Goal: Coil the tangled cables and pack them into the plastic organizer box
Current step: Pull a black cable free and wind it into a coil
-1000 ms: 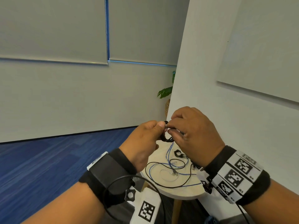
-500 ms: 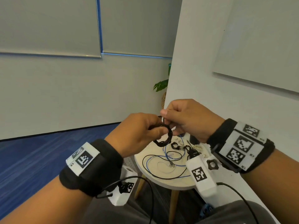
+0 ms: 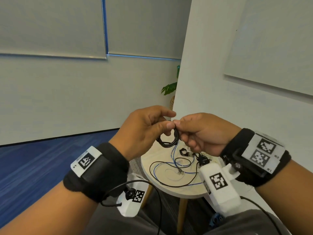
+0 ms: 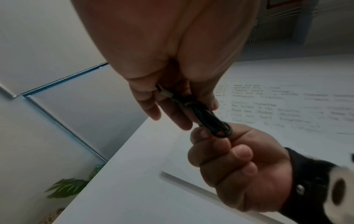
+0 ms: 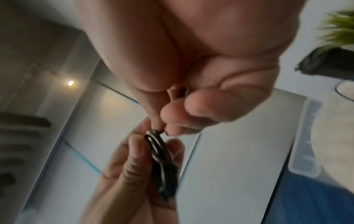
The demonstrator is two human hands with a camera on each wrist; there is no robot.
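Observation:
A small coil of black cable hangs in the air above the round table. My left hand pinches its top between thumb and fingers. My right hand pinches the same coil from the right side, fingers curled. The left wrist view shows the black cable coil running from my left fingers into my right hand. The right wrist view is blurred but shows the black cable coil between both hands. On the table lie a loose black cable and a blue cable, tangled together. The organizer box is not in the head view.
More small black cable bundles lie at the table's far side by the white wall. A clear plastic piece appears blurred in the right wrist view. A plant stands behind the wall corner. Blue carpet covers the floor at left.
The camera view dipped and steadied, so both hands sit lower in frame. The coil hangs more openly below my fingers; both hands still pinch it, now meeting at its top right.

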